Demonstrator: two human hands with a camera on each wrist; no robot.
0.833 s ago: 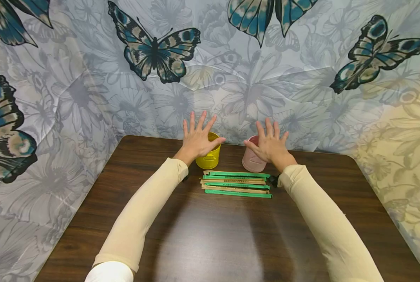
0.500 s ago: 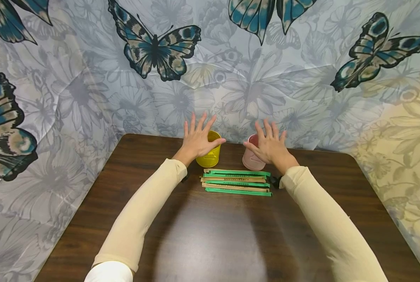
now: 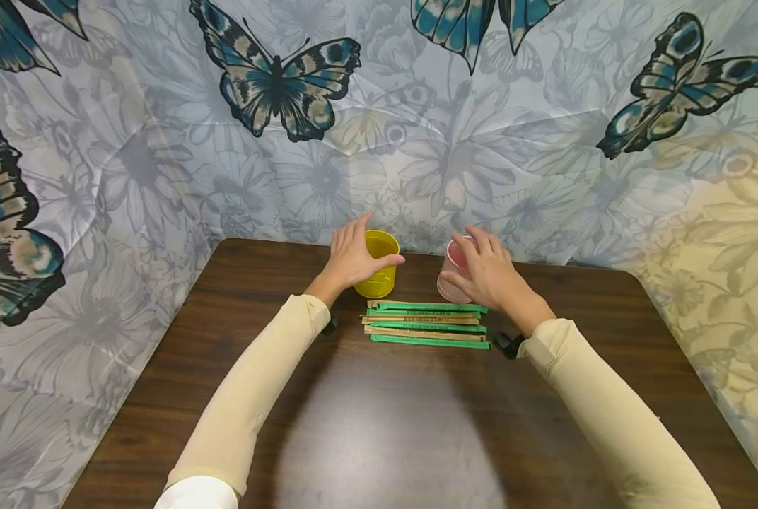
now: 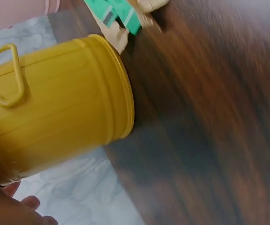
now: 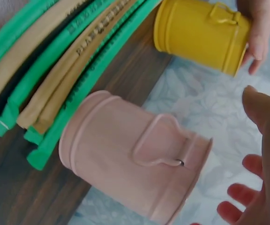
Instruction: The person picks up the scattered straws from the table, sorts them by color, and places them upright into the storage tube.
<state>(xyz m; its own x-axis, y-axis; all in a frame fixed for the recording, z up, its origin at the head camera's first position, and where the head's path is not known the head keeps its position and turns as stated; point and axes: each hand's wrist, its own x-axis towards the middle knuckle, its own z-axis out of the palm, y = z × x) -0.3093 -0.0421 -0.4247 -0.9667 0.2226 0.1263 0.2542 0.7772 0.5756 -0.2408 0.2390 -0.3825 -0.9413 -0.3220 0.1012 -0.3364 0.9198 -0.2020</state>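
A small yellow bucket (image 3: 379,283) with a wire handle stands upright near the table's back edge. My left hand (image 3: 348,260) is at its left side, thumb stretched across its front and fingers at the rim. In the left wrist view the fingers (image 4: 29,202) show just beyond the bucket's rim. To the right stands a matching pink bucket (image 3: 450,286). My right hand (image 3: 490,277) hovers beside it, overlapping its right side. In the right wrist view, the thumb (image 5: 257,105) and fingers are spread apart around the pink bucket's mouth, a gap between them and the rim.
Several slim paper-wrapped sticks (image 3: 426,326), green and tan, lie side by side in front of the buckets. They rest on a dark wooden table (image 3: 379,410). Close behind its back edge hangs a butterfly-print cloth (image 3: 328,184).
Both hands have come lower at the buckets, and their widely spread fingers have drawn closer together. The right wrist has swung slightly to the right. The buckets and sticks stay put on the table.
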